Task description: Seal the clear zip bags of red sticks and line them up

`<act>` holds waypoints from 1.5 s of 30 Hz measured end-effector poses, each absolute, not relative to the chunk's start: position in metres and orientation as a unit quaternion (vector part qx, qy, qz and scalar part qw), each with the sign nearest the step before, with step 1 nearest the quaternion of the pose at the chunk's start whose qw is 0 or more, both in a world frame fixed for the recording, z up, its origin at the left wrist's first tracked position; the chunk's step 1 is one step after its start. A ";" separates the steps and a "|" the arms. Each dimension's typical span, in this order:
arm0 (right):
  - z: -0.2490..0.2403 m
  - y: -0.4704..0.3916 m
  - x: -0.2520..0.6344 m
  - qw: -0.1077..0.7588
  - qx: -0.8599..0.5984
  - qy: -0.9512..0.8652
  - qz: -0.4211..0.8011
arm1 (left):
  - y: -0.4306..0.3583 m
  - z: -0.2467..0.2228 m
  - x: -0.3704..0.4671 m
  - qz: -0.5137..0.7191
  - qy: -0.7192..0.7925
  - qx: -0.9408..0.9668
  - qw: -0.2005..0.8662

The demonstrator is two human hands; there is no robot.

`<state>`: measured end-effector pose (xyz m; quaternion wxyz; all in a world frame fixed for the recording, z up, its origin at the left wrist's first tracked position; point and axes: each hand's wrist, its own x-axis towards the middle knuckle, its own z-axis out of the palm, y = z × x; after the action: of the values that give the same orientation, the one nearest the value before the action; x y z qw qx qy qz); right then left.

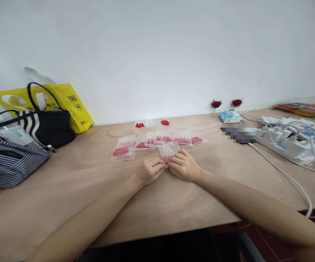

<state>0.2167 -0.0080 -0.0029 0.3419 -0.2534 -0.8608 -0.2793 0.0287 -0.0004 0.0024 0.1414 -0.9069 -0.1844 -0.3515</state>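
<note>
Upper limbs: two, both bare along the full visible length. Left hand (151,170): bare, slender fingers. Left forearm (100,209): smooth, widening from a narrow wrist; one small dark spot (132,187) near the wrist. Right hand (185,165): bare, matching build. Right forearm (244,193): smooth, same taper. Black material (152,251) at the lower edge: whether clothing, indeterminable. Fingernails: too small to resolve.
</note>
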 end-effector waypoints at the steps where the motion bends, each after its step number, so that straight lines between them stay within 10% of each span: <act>1: -0.003 -0.008 0.216 0.338 -0.252 -0.861 -0.285 | 0.000 0.002 0.028 -0.349 -0.181 -0.908 0.142; 45: -0.003 -0.005 0.222 0.315 -0.248 -0.857 -0.323 | 0.006 0.004 0.030 -0.393 -0.144 -0.895 0.152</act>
<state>0.2218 -0.0053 -0.0027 0.3147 -0.2484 -0.8571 -0.3235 0.0302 0.0064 0.0043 0.1518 -0.8954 -0.1444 -0.3930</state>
